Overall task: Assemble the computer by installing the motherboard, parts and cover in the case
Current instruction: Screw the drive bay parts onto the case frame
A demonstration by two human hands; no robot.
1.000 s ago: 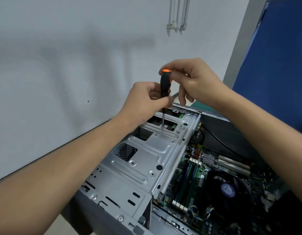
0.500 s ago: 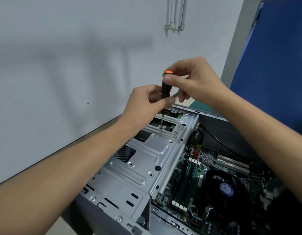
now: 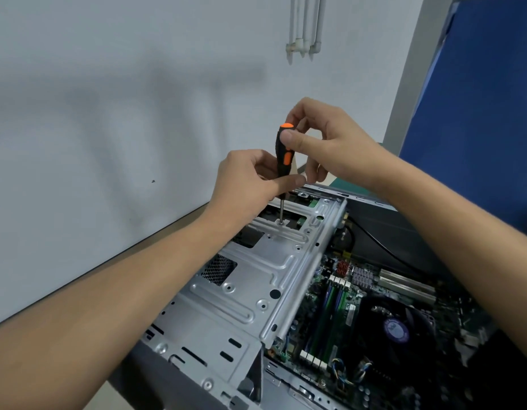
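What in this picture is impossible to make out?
All in the head view:
the screw under the screwdriver tip: too small to judge how deep it sits.
the screwdriver's lower handle: wrapped by the left hand.
the motherboard, right side: behind the right forearm, then cut off by the edge.
the fan label: blurred.

The computer case (image 3: 156,386) lies on its side, cover off; a silver drive cage (image 3: 256,279) spans its left part; the green motherboard (image 3: 330,327) sits inside to the right, under a black cooler fan (image 3: 395,329); a black-and-orange screwdriver (image 3: 283,149) stands upright, tip on a screw (image 3: 281,222) at the cage's far end.
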